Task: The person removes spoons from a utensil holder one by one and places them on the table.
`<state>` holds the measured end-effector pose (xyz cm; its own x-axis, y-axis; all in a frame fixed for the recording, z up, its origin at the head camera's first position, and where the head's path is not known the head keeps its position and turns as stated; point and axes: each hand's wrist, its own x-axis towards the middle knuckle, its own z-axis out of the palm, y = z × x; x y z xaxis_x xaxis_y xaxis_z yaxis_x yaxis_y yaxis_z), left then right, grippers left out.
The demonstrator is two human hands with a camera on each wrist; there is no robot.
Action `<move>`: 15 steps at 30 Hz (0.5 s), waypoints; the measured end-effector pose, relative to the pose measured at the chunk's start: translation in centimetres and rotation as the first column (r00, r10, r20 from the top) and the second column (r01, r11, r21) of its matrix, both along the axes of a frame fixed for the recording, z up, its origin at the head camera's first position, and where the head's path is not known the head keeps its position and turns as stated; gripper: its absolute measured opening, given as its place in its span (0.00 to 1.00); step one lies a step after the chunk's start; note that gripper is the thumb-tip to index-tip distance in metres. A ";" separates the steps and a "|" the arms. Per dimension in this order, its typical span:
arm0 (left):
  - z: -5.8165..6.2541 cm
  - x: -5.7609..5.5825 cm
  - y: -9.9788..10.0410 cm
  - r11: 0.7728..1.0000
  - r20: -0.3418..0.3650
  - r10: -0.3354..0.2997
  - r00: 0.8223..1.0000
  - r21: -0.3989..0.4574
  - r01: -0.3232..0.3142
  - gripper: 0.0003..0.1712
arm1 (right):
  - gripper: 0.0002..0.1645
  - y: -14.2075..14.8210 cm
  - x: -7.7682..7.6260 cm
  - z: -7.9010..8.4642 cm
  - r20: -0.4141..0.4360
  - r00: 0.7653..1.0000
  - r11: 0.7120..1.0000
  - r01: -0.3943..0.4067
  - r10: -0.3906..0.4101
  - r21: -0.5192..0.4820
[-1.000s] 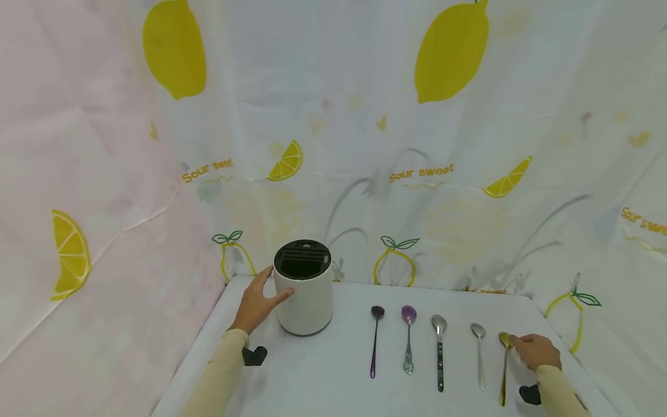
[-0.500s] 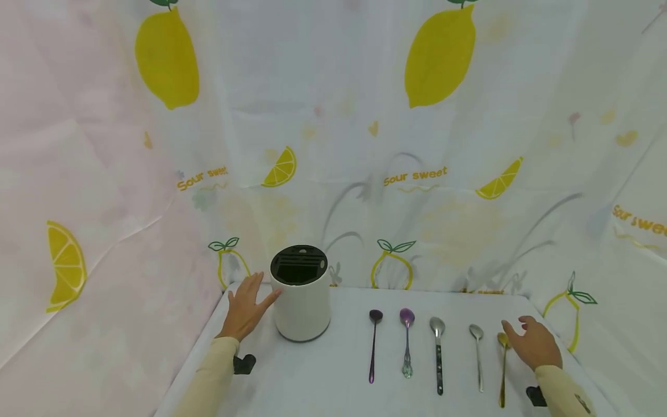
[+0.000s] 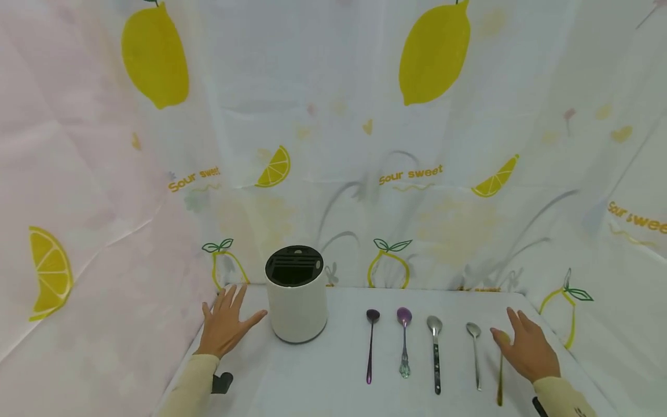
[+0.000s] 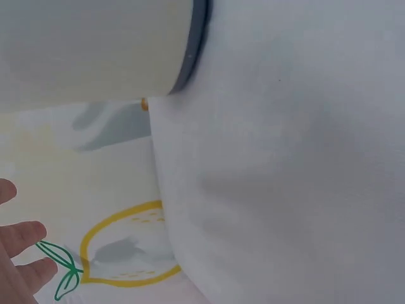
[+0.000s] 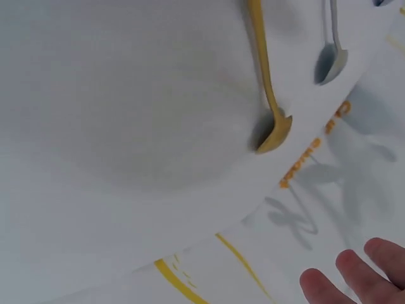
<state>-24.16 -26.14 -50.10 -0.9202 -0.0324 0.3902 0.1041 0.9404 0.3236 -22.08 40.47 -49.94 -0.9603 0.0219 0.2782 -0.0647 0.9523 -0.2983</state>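
A white cylindrical holder (image 3: 297, 313) with a black slotted top stands at the table's back left. My left hand (image 3: 225, 325) is spread just left of it, apart from its wall and holding nothing. Over the right end of a row of spoons hovers my right hand (image 3: 530, 347), fingers extended and nothing in them. It partly hides the gold spoon (image 5: 269, 95) in the head view. Leftward from there lie a small silver spoon (image 3: 475, 353), a spoon with a dark spotted handle (image 3: 436, 359), a purple spoon with an ornate greenish handle (image 3: 404, 341) and a dark purple spoon (image 3: 370, 347).
The white-covered table (image 3: 312, 382) ends against a hanging cloth (image 3: 333, 116) printed with lemons at the back and sides. Between the holder and the spoons is a stretch of bare tabletop.
My right hand has let go of the gold spoon and lifted with its fingers spread. The left hand has come off the holder and moved to the left.
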 end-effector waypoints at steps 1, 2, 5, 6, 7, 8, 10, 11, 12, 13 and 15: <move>-0.2 0.2 -0.3 1.000 0.004 0.006 1.000 -0.007 -0.006 0.58 | 0.50 0.0 0.1 -0.1 0.001 1.000 1.000 -0.004 0.004 0.010; -0.5 0.3 -0.5 1.000 0.009 0.010 1.000 -0.011 -0.010 0.58 | 0.49 -0.1 0.2 -0.3 -0.003 1.000 1.000 -0.012 0.012 0.020; -1.1 0.7 -1.2 0.999 0.027 0.023 0.999 -0.025 -0.023 0.60 | 0.48 0.1 0.4 -0.7 -0.011 0.999 0.998 -0.032 0.033 0.056; -1.2 0.8 -1.4 0.999 0.029 0.026 0.999 -0.029 -0.025 0.60 | 0.48 0.1 0.5 -0.8 -0.013 0.999 0.997 -0.037 0.038 0.069; -1.4 0.8 -1.5 0.999 0.030 0.029 0.999 -0.038 -0.028 0.60 | 0.48 0.1 0.6 -0.9 -0.019 0.999 0.996 -0.043 0.045 0.081; -1.5 0.9 -1.6 0.999 0.031 0.027 0.999 -0.040 -0.026 0.60 | 0.47 0.2 0.7 -1.0 -0.023 0.999 0.994 -0.044 0.047 0.096; -1.7 1.0 -1.8 0.999 0.021 0.019 1.000 -0.046 -0.019 0.61 | 0.47 0.2 0.8 -1.1 -0.030 0.998 0.991 -0.047 0.051 0.123; -1.7 1.1 -1.9 0.999 0.012 0.011 1.000 -0.047 -0.011 0.61 | 0.47 0.2 0.9 -1.2 -0.033 0.998 0.990 -0.047 0.052 0.137; -1.8 1.1 -2.0 0.999 0.006 0.006 1.000 -0.051 -0.006 0.61 | 0.47 0.2 1.0 -1.3 -0.042 0.998 0.988 -0.045 0.051 0.151; -1.9 1.2 -2.0 0.999 0.000 0.000 1.000 -0.054 0.000 0.62 | 0.47 0.3 1.1 -1.5 -0.053 0.997 0.985 -0.045 0.055 0.165; -2.1 1.3 -2.1 0.998 -0.015 -0.011 1.000 -0.065 0.010 0.64 | 0.47 0.4 1.1 -1.9 -0.078 0.995 0.980 -0.048 0.064 0.195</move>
<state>-22.88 -28.22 -52.19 -0.9142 0.0032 0.4053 0.1188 0.9582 0.2603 -20.94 40.88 -51.89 -0.9315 -0.0931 0.3515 -0.1365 0.9855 -0.1009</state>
